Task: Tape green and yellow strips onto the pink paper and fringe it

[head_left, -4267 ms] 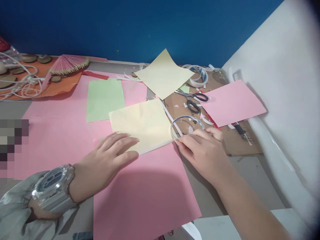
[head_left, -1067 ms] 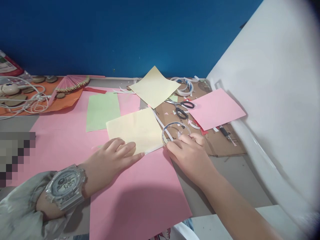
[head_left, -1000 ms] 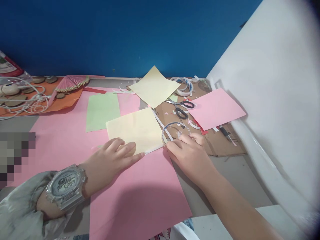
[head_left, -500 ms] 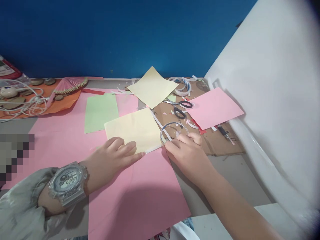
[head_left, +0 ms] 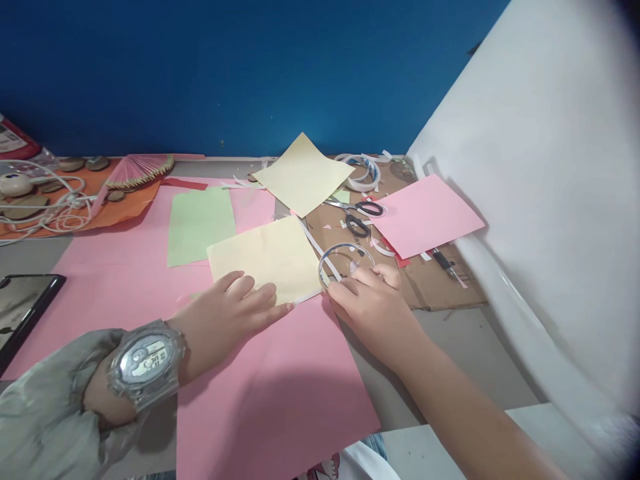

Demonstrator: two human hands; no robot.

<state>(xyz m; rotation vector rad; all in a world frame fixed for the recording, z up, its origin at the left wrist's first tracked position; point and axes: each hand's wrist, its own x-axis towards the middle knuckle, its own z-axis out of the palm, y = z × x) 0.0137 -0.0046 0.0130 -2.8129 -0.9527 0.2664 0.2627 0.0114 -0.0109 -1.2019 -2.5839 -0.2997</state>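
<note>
A pale yellow sheet of paper lies in front of me. My left hand, with a clear digital watch at the wrist, rests on its near edge. Its fingers lie on the sheet and the thumb stretches right along a whitish tape strip at that edge. My right hand is closed on a thin roll of tape at the sheet's right corner. The ring stands partly up, its lower part hidden by my fingers. Large pink paper lies beneath.
Scissors, another tape roll, a pen and a pink sheet lie on cardboard. Green paper, a second yellow sheet, a paper fan, white cables and a phone surround them. A white wall stands right.
My left hand has slid slightly right along the yellow sheet's near edge, its wrist shifting and turning a little. My right hand and the tape roll look nearly unmoved.
</note>
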